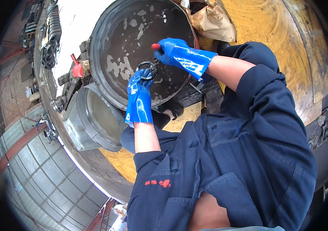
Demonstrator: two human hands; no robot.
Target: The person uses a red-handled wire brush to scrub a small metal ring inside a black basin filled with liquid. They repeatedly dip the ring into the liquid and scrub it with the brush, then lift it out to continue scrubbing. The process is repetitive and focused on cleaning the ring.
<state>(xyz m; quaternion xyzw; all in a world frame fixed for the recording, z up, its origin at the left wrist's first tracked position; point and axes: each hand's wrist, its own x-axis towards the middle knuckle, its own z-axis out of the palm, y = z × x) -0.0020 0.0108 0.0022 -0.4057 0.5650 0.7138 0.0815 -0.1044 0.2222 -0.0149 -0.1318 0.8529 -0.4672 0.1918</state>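
Both hands wear long blue rubber gloves. My left hand [139, 82] holds a dark, wet metal ring [154, 69] by its near side, tilted over a wide round metal tub [98, 73]. Dark liquid [149, 31] with patches of pale foam fills the tub. Just right of the ring, my right hand [168, 51] is closed around a tool with a red handle end [155, 46]. The tool's working end is hidden by the glove and cannot be made out; it points down towards the ring.
A metal bucket [84, 115] of cloudy liquid stands left of the tub. Beyond it are a red scoop-like plastic piece [77, 69] and ribbed metal parts [63, 78]. A crumpled brown paper bag [214, 24] lies at the tub's far right, on yellowish boards [263, 34].
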